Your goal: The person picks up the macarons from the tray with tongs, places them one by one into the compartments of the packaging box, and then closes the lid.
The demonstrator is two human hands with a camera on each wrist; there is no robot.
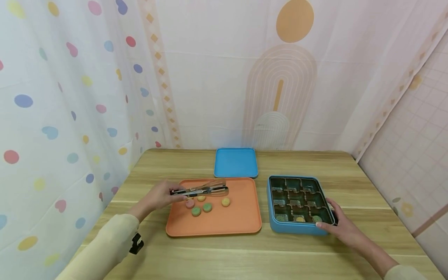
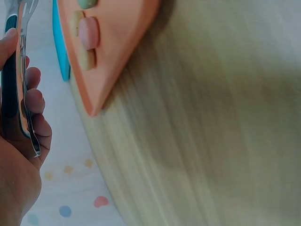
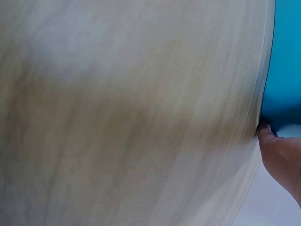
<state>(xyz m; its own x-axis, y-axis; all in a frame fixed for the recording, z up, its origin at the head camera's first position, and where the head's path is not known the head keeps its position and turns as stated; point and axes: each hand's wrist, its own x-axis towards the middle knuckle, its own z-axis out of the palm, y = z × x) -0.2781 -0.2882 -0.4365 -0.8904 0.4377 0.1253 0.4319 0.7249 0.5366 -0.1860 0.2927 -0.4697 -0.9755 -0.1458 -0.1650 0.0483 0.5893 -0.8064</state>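
My left hand (image 1: 161, 197) grips a pair of metal tongs (image 1: 200, 190) with black handle pads, held level above the orange tray (image 1: 241, 221). In the left wrist view, the fingers curl round the tongs' handle (image 2: 10, 80). Small round cakes lie on the tray: a pink cake (image 1: 190, 203), green ones (image 1: 196, 211), and yellow ones (image 1: 225, 202), one partly hidden under the tongs. My right hand (image 1: 341, 225) holds the near right corner of the blue box (image 1: 294, 228), thumb on its front rim. Its near row of compartments holds green, yellow and green cakes.
A flat blue lid or tray (image 1: 236, 162) lies behind the orange tray. Everything stands on a wood-grain table (image 1: 224, 256). Patterned curtains (image 1: 210, 85) hang along the back and both sides.
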